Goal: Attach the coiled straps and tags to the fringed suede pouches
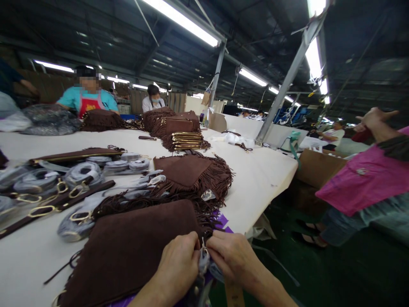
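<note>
A dark brown suede bag lies flat at the table's near edge, its fringe toward the far side. At the bag's right corner my left hand is closed, fingers pinched on the bag's edge. Close beside it, my right hand pinches at a small gold metal clasp. Below the clasp hangs a plastic-wrapped strap. My fingers partly hide where clasp and bag meet. Purple sheeting shows under the bag.
Another fringed bag lies just beyond. Coiled, wrapped straps with gold buckles spread to the left. Stacked bags stand farther back. A co-worker in a pink apron is at the right, near a cardboard box; other people sit across the table.
</note>
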The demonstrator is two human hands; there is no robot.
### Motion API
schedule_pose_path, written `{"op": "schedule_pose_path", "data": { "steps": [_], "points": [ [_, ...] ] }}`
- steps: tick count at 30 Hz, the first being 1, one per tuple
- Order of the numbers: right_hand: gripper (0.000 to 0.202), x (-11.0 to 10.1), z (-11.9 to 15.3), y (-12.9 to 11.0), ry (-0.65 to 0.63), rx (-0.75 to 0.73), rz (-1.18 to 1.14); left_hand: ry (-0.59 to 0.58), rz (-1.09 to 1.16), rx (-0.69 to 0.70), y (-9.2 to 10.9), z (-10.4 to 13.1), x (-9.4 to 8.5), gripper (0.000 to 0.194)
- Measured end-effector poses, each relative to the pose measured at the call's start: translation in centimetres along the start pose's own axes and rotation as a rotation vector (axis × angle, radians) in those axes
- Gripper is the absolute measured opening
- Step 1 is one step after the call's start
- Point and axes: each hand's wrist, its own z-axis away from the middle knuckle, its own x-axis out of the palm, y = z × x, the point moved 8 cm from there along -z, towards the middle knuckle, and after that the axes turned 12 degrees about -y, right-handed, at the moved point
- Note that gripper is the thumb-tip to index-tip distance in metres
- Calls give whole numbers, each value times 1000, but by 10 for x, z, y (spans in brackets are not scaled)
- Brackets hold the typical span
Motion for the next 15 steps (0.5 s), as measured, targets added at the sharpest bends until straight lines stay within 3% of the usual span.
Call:
{"op": "schedule_pose_path", "data": {
  "steps": [3,7,10,15],
  "points": [
    [14,-5,3,5,17,2,-140,33,104,39,-3,-3,-4,14],
    [24,-16,7,18,67,28,-538,24,542,97,-15,-9,-10,10],
    [24,-15,1,23,35,49,-752,32,766,94,-23,-12,-16,7],
    [17,-19,-16,17,98,13,-733,75,825,128,-21,-10,-26,14]
  ]
}}
